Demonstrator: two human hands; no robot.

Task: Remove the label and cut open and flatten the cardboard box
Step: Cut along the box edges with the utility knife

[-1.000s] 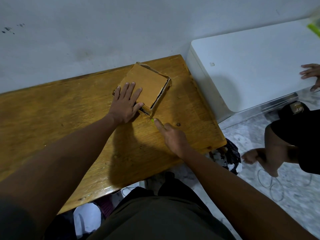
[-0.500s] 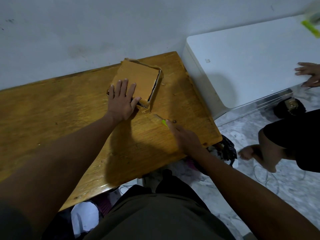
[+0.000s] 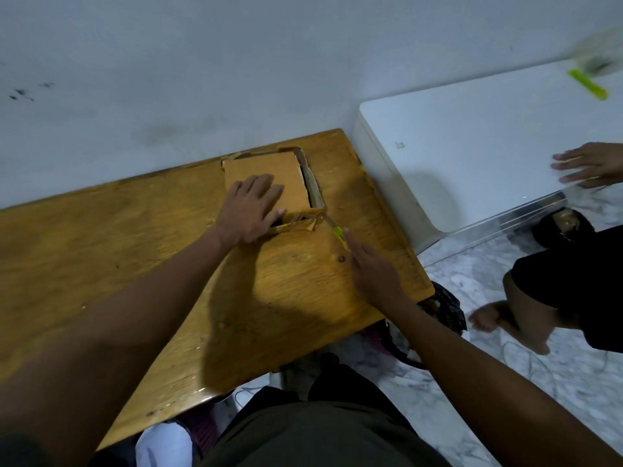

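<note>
A small brown cardboard box (image 3: 266,170) lies flat on the wooden table (image 3: 135,264), close to the wall. My left hand (image 3: 251,205) presses down on its top with fingers spread. The near side of the box is split and a torn flap sticks out at the near right corner. My right hand (image 3: 371,271) holds a cutter with a yellow-green handle (image 3: 338,233), its blade touching that near right corner. No label shows on the box's top face.
A white appliance (image 3: 472,146) stands right of the table, with another person's hand (image 3: 586,165) on it and a green object (image 3: 588,84) at its back. That person's leg and foot are on the marble floor. A black bag (image 3: 445,306) sits below the table's corner.
My right hand drew the cutter back from the box corner, then brought the blade to it again. The box has turned under my left hand and its near side has opened.
</note>
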